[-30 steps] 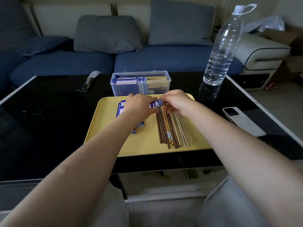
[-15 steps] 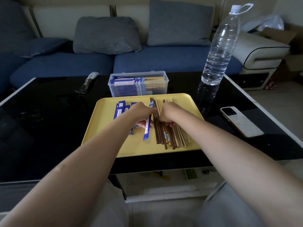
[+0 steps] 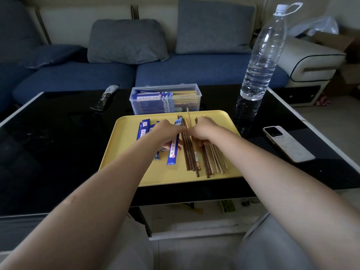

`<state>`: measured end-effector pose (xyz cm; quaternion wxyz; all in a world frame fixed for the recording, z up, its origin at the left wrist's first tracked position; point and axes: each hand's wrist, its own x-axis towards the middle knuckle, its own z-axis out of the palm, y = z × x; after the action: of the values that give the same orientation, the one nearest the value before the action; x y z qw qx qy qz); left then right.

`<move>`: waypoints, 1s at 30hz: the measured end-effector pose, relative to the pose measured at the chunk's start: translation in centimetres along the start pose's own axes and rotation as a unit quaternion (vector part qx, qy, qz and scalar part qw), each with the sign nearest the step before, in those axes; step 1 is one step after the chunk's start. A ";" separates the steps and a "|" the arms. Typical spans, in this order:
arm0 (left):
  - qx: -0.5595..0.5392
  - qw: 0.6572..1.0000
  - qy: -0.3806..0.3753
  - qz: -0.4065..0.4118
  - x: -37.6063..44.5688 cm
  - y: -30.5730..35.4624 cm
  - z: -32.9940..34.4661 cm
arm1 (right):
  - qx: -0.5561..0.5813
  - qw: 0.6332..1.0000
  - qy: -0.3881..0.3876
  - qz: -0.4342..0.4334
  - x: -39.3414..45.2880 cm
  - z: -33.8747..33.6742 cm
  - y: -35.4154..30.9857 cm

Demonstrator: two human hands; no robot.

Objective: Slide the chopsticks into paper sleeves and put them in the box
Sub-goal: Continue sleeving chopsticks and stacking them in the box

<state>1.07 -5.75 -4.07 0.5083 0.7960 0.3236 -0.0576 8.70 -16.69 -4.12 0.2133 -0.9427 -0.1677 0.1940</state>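
Note:
A yellow tray [image 3: 126,164] lies on the black table. My left hand [image 3: 167,133] holds a blue paper sleeve [image 3: 173,151] that points toward me over the tray's middle. More blue sleeves [image 3: 143,128] lie at the tray's left. A row of loose dark and pale chopsticks [image 3: 206,160] covers the right half. My right hand [image 3: 203,129] rests on that row, fingers closed on a pale chopstick [image 3: 188,115] whose tip sticks up behind it. The clear plastic box [image 3: 165,101] behind the tray holds sleeved chopsticks.
A tall water bottle [image 3: 261,55] stands at the back right of the table. A white phone [image 3: 286,143] lies right of the tray. A dark wrapper [image 3: 106,96] lies at the back left. A blue sofa with grey cushions is behind the table.
Both hands came back from the box side toward the tray's middle. The left hand brought a blue sleeve with it; the right hand has lifted one pale chopstick's end off the row.

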 end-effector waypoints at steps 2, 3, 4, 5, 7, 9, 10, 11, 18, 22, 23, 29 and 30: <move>-0.026 0.999 0.001 0.019 -0.2 0.0 -0.1 | 0.065 0.997 0.010 -0.033 0.0 -0.7 0.2; -0.038 0.999 -0.001 0.029 -0.4 0.0 -0.1 | 0.102 0.993 0.020 -0.058 -0.1 -1.1 0.4; -0.042 0.998 -0.002 0.036 -0.5 0.0 -0.2 | 0.141 0.986 0.035 -0.084 -0.3 -1.5 0.7; -0.044 0.998 -0.005 0.041 -0.7 -0.1 -0.3 | 0.180 0.977 0.049 -0.103 -0.4 -1.9 0.9; -0.045 0.998 -0.008 0.041 -0.9 -0.1 -0.5 | 0.273 0.954 0.051 -0.113 -0.7 -2.6 1.1; -0.026 0.999 0.002 0.035 -0.9 -0.1 -0.6 | 0.381 0.919 0.029 -0.098 -1.0 -3.1 1.0; -0.013 0.999 0.006 0.031 -0.9 -0.2 -0.7 | 0.426 0.900 0.018 -0.093 -1.1 -3.3 1.0; -0.001 1.000 0.006 0.029 -0.8 -0.2 -0.7 | 0.456 0.885 0.011 -0.097 -1.0 -3.5 1.0; 0.096 0.994 -0.029 0.034 -0.4 -0.4 -0.6 | 0.527 0.836 0.118 -0.097 0.4 -4.6 1.8; 0.125 0.990 -0.054 0.047 -0.3 -0.5 -0.4 | 0.521 0.841 0.134 -0.053 0.7 -4.7 2.1; 0.122 0.989 -0.058 0.055 -0.2 -0.6 -0.4 | 0.517 0.844 0.131 -0.048 0.8 -4.6 2.1; 0.126 0.984 -0.089 0.088 -0.4 -0.6 -0.3 | 0.491 0.863 0.116 -0.032 1.1 -4.5 2.3; 0.121 0.984 -0.091 0.090 -0.4 -0.6 -0.3 | 0.491 0.863 0.114 -0.029 1.2 -4.5 2.4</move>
<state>0.36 -5.45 -4.23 0.4391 0.8687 0.1936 -0.1225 12.26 -19.75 -1.81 0.6722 -0.7258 -0.0527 0.1361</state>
